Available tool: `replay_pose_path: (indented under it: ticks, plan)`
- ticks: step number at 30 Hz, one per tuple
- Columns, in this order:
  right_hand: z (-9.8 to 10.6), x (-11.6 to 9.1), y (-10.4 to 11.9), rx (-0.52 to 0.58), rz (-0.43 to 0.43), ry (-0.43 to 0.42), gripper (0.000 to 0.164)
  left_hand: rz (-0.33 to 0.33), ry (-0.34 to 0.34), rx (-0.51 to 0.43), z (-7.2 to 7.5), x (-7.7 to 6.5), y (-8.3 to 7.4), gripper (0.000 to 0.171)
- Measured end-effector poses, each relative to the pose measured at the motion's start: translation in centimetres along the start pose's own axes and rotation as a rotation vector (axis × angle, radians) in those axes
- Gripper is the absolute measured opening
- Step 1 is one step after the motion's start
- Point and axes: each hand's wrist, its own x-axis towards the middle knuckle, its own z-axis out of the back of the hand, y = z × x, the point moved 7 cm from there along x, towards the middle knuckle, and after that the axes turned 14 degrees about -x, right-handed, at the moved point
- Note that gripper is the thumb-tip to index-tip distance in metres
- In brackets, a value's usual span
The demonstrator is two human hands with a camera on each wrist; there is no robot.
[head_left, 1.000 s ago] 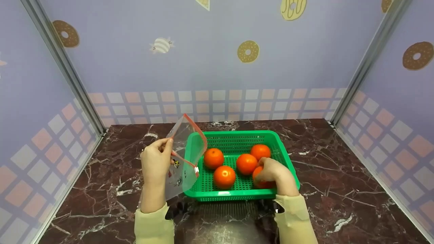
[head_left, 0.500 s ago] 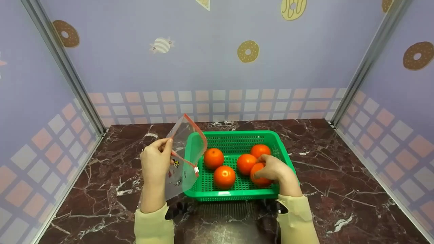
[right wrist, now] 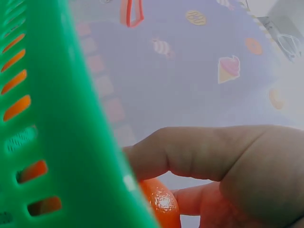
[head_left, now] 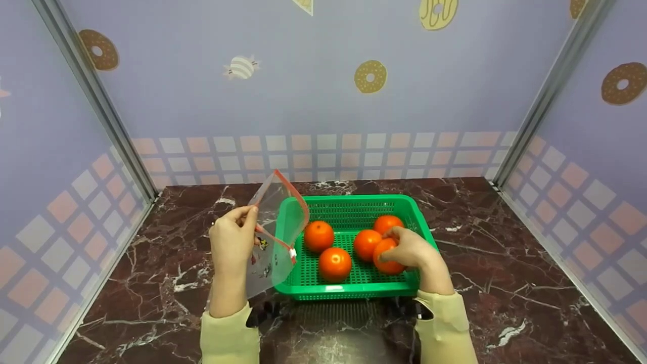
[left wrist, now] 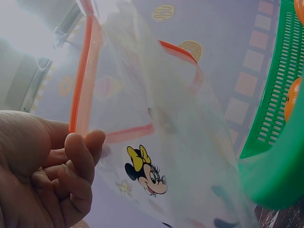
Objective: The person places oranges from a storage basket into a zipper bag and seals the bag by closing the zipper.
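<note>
A clear zip bag (head_left: 270,253) with a red zip edge and cartoon prints hangs from my left hand (head_left: 233,242), which pinches its rim between thumb and fingers. The bag's mouth gapes toward the basket and its white slider (head_left: 292,253) sits at the near corner. In the right half of the green basket (head_left: 349,289), my right hand (head_left: 417,253) grips an orange (head_left: 386,258) with thumb and fingers. The right wrist view shows that orange (right wrist: 162,204) partly behind the basket wall. Several other oranges (head_left: 334,264) lie in the basket.
The basket stands on a dark red marbled tabletop (head_left: 505,283). Patterned lilac walls (head_left: 303,101) enclose the table at the back and both sides. The bag overlaps the basket's left rim.
My right hand has shifted up slightly, and the orange under it has moved a little left and up against its neighbour. The left hand and bag have stayed put.
</note>
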Motion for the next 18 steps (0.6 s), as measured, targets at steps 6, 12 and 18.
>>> replay_pose_path:
  ticks: [6,12,18]
  plan:
    - [0.44,-0.09,0.42,0.02,0.032,-0.038,0.057,0.003,0.005,-0.003,-0.02,-0.03,-0.08,0.027]
    - [0.87,-0.21,0.8,0.054,0.06,-0.068,0.058,0.013,0.016,0.002,-0.07,-0.16,-0.06,0.027]
    - [0.96,-0.19,0.81,0.147,0.048,-0.074,0.058,0.005,0.007,0.007,-0.08,-0.22,-0.17,0.027]
